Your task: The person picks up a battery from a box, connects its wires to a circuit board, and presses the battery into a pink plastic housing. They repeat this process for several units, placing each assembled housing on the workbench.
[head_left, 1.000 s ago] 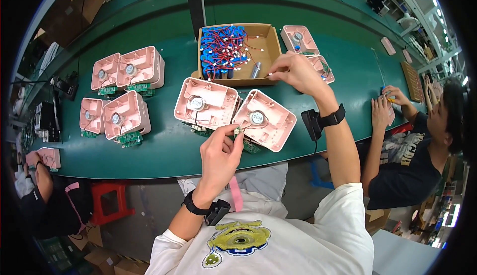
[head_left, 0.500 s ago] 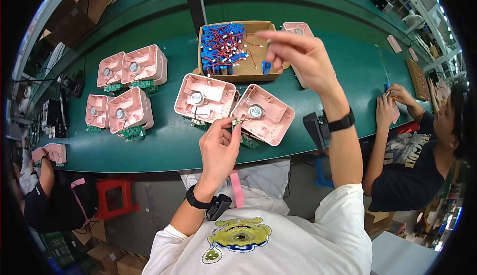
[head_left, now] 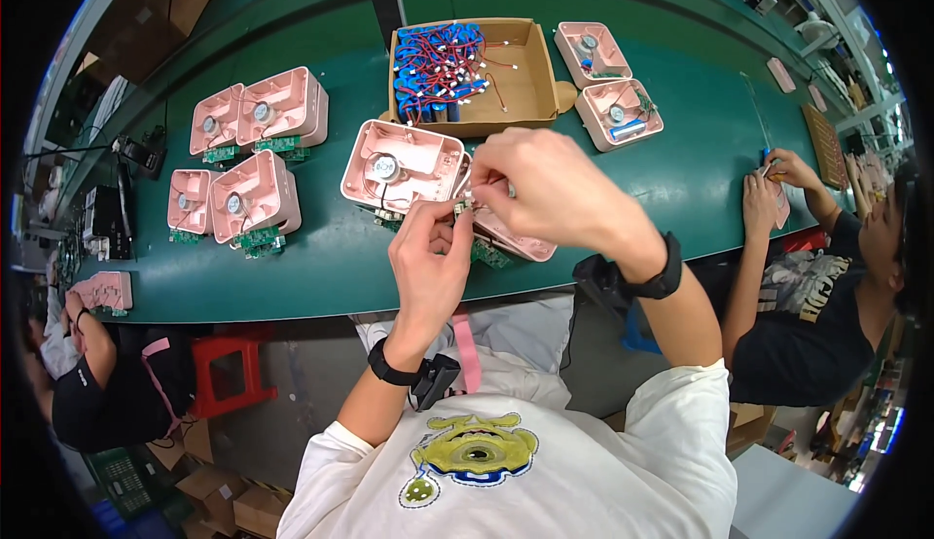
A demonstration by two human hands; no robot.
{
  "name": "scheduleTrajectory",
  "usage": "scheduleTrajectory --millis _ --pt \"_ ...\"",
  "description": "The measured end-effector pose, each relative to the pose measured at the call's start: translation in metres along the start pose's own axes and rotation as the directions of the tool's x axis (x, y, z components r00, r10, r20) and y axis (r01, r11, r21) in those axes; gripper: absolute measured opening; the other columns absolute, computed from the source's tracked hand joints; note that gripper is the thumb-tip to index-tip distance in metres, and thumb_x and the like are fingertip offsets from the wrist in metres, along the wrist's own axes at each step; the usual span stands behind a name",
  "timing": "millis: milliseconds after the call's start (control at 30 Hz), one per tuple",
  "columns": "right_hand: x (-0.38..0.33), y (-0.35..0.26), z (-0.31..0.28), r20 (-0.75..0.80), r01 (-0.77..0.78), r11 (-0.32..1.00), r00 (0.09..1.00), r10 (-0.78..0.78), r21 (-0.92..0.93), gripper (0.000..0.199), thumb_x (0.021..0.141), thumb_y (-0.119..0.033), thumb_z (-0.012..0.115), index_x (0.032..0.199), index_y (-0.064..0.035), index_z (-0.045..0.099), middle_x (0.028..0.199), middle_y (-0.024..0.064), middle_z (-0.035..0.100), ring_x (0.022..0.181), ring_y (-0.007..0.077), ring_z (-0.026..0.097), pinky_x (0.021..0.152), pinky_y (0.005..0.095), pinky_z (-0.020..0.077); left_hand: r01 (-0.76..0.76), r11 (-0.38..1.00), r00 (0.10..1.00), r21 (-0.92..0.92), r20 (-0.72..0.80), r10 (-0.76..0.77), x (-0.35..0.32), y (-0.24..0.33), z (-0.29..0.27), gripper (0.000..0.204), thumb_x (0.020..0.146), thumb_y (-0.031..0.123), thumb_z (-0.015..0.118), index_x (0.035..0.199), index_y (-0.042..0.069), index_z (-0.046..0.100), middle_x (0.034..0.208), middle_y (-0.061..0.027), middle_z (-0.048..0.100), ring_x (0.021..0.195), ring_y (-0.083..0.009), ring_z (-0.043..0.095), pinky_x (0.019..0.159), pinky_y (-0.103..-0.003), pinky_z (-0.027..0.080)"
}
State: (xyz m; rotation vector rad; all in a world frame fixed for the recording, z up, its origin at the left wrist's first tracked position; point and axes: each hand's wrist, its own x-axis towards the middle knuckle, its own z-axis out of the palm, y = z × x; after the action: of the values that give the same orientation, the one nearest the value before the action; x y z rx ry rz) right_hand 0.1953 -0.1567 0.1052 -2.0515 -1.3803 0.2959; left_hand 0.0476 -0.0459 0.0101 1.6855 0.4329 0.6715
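Note:
My left hand [head_left: 428, 252] is closed in a pinch on a small pale connector at the edge of a green circuit board [head_left: 491, 255]. My right hand [head_left: 555, 189] meets it with bent fingers pinched on a thin battery lead, whose small white plug [head_left: 466, 195] is close to the left fingertips. Beneath the right hand lies a pink plastic housing [head_left: 533, 247], mostly covered. Just left of it rests another open pink housing [head_left: 413, 155] with a round speaker [head_left: 385, 167] inside. The battery on the lead is hidden.
An open cardboard box [head_left: 530, 72] of blue batteries [head_left: 428, 62] with red and black leads stands behind my hands. Several pink housings [head_left: 282, 106] sit at left, two more [head_left: 623, 116] at back right. A co-worker's hands [head_left: 769, 198] work at far right.
My right hand has come down from above the box to my left fingertips, bringing a blue battery by its lead. My left hand keeps its pinch.

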Motion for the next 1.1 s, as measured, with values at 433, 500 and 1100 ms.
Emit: scheduleTrajectory --millis 433,500,1100 --pt "-0.013 -0.013 0.036 -0.067 -0.119 0.988 0.991 0.113 -0.094 0.009 0.084 -0.006 0.063 0.083 0.0018 0.068 0.083 0.0192 0.070 0.087 0.0392 0.066 0.076 0.0495 0.0530 -0.191 0.967 0.979 0.171 -0.044 0.201 -0.004 -0.005 0.004 0.014 0.092 -0.007 0.073 0.105 -0.006 0.068 0.089 -0.0094 0.062 0.061 -0.0132 0.062 0.053 -0.027 0.051" --pt "-0.015 -0.011 0.041 -0.074 -0.115 0.988 0.991 0.108 -0.104 0.009 0.084 -0.005 0.063 0.083 0.0018 0.068 0.084 0.0192 0.070 0.087 0.0393 0.067 0.075 0.0494 0.0532 -0.202 0.962 0.975 0.185 -0.049 0.215 -0.005 -0.003 0.006 0.014 0.092 -0.008 0.073 0.105 -0.006 0.068 0.089 -0.0096 0.062 0.060 -0.0142 0.062 0.053 -0.027 0.050" --pt "-0.045 0.063 -0.020 0.014 0.073 0.975 0.997 -0.071 -0.209 0.035 0.086 -0.006 0.076 0.121 -0.0051 0.070 0.105 0.0145 0.073 0.098 0.0360 0.070 0.087 0.0424 0.0558 -0.077 0.981 0.996 0.180 0.055 0.068 0.015 0.010 -0.004 0.017 0.091 -0.001 0.073 0.107 -0.006 0.071 0.082 -0.0094 0.065 0.060 -0.0143 0.060 0.056 -0.031 0.050"
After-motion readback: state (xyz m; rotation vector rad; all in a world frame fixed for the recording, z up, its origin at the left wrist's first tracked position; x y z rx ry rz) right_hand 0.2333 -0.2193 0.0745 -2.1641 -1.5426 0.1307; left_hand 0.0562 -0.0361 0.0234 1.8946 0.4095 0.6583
